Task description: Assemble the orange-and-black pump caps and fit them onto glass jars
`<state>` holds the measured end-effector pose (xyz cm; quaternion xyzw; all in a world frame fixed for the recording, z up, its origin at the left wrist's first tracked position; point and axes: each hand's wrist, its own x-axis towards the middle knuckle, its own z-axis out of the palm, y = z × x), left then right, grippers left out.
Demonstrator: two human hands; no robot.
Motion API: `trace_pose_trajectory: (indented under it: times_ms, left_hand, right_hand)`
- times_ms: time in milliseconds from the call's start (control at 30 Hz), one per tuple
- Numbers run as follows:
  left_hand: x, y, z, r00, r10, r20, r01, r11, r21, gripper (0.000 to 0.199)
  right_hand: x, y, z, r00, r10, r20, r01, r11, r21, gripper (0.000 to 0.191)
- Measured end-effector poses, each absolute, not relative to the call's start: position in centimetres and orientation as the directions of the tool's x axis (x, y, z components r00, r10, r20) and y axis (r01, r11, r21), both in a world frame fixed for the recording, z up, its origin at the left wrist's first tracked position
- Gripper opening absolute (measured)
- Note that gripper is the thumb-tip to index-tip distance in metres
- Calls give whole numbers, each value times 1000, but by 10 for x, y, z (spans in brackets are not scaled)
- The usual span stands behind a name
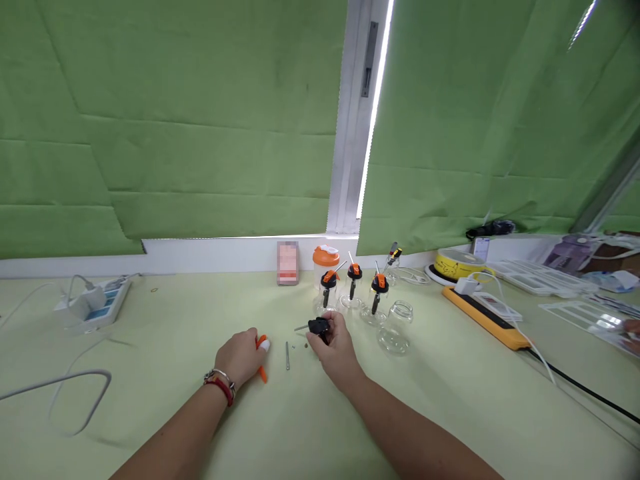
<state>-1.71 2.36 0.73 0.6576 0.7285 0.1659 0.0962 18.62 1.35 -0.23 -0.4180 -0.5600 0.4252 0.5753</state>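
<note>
My left hand (241, 357) is closed on an orange plastic piece (263, 375) at the tabletop; one end of it sticks out below the fingers. My right hand (339, 348) grips a black plastic lid part (319, 326), from which a thin metal rod (301, 328) points left. Between the hands lie a metal pin (287, 356) and a couple of tiny parts (306, 345), too small to name. Just beyond my right hand stand several clear jars with black and orange tops (379, 285) and metal rods. An open glass jar (396, 328) sits to their right.
An orange-lidded shaker bottle (326, 259) and a phone (287, 264) stand at the back. Screwdrivers (395, 254) rest in a jar. To the right are an orange power strip (484, 319) and a yellow tape roll (457, 268); a white power strip (107, 305) lies left.
</note>
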Motion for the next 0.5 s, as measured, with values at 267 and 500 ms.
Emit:
trace_pose_trajectory:
  times_ms: [267,500]
  left_hand:
    - [-4,-2,16,351,761,545,790,-553,264,66]
    - [5,-17,18,587,597,547,596,-776,208,76]
  right_hand:
    - [185,-7,10,-252,847,468,122,507,-853,35]
    - [184,-20,14,-504,641,579,255,751,-609,62]
